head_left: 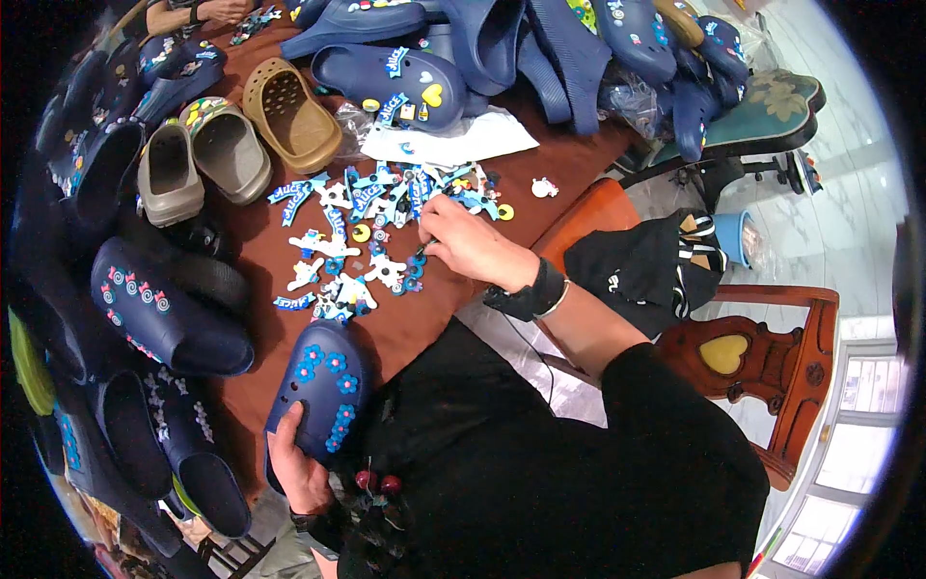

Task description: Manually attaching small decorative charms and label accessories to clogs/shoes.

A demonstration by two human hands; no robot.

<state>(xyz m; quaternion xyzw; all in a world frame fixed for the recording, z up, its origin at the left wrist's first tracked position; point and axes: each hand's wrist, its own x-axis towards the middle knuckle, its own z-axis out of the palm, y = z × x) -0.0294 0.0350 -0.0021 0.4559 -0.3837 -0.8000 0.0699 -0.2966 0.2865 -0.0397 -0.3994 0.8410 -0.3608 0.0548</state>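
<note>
A navy clog [323, 372] with blue flower charms along its edge is gripped by my left hand [301, 463], thumb on its upper and the other fingers hidden beneath. Some holes on the clog's left side are bare. My right hand [468, 241] is over the pile of shoe charms [371, 207], thumb and forefinger pinched together at its right side. Whatever lies between those fingertips is too small to make out. Blue flower charms [413, 273] lie just below them. White figures, blue-and-white lettered pieces and yellow round pieces make up the pile.
Several navy clogs [174, 309] crowd the left and far sides of the brown-covered table [424, 323]. Tan and grey clogs [289, 116] stand beyond the charms, near a white sheet [453, 138]. Wooden chairs [810, 376] and a black bag [637, 265] are at right. Another person's hand [224, 12] shows top left.
</note>
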